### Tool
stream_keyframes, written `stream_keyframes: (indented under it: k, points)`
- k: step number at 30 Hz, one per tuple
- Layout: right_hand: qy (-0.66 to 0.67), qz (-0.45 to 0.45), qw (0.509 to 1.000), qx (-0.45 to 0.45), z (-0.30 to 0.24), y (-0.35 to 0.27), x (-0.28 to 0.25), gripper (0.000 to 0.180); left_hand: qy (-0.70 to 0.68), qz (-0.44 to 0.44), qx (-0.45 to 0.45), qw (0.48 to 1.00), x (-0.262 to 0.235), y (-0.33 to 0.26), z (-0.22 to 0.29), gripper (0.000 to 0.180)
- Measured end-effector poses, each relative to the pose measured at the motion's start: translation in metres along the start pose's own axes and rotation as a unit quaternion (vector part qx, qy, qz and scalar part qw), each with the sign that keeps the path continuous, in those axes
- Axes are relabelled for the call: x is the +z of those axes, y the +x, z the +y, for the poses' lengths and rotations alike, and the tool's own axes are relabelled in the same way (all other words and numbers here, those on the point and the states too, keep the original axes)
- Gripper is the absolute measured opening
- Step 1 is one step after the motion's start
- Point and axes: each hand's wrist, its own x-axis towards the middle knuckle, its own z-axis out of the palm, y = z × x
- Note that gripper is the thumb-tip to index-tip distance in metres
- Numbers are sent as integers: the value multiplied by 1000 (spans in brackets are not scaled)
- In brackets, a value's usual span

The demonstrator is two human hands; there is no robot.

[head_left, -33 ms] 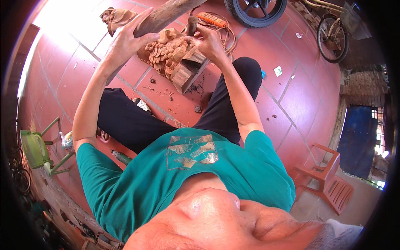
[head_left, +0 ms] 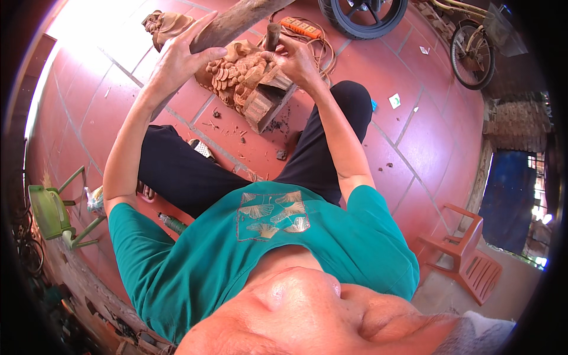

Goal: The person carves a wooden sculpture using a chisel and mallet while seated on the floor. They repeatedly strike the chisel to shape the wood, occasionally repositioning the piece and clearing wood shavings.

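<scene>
Chair (head_left: 50, 212), green and plastic, the only one of its colour, is at far left. Next, one green cylindrical tool (head_left: 172, 223) lies on the red tiled floor (head_left: 94, 136). The left hand (head_left: 177, 59) is against one long brown wooden log (head_left: 242, 25), this grip spread wide between thumb and index finger; whether hidden fingers close on it, I cannot tell. Brown carved wood (head_left: 236, 74) rests on the floor below the log, between the hands; more carving (head_left: 167, 26) shows beyond the left fingers, whether one piece or two being unclear. The right hand (head_left: 294, 59) has its grip nearly closed, thumb and fingers bent beside one short, dark, round wooden handle (head_left: 273, 36); pinching or merely touching, I cannot tell. Then come one orange power strip (head_left: 300, 27), one black-tyred spoked wheel (head_left: 363, 16) and one reddish-brown plastic chair (head_left: 464, 257).
</scene>
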Motion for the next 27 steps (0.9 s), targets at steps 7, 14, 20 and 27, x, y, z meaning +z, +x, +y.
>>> stream_keyframes:
  k: [7,14,20,27]
  points:
    - [-1,1,1000,-9,11,5,3,26,-28,-24,-69,997,1,6,6,59]
    - [9,28,999,17,8,5,-3,29,-302,-6,-166,939,-4,11,-4,50]
    - [-13,32,999,26,10,6,-4,29,-490,-27,-232,839,-4,12,-20,41]
    - [-6,28,999,31,14,7,-2,29,-459,8,-272,846,2,12,-5,38]
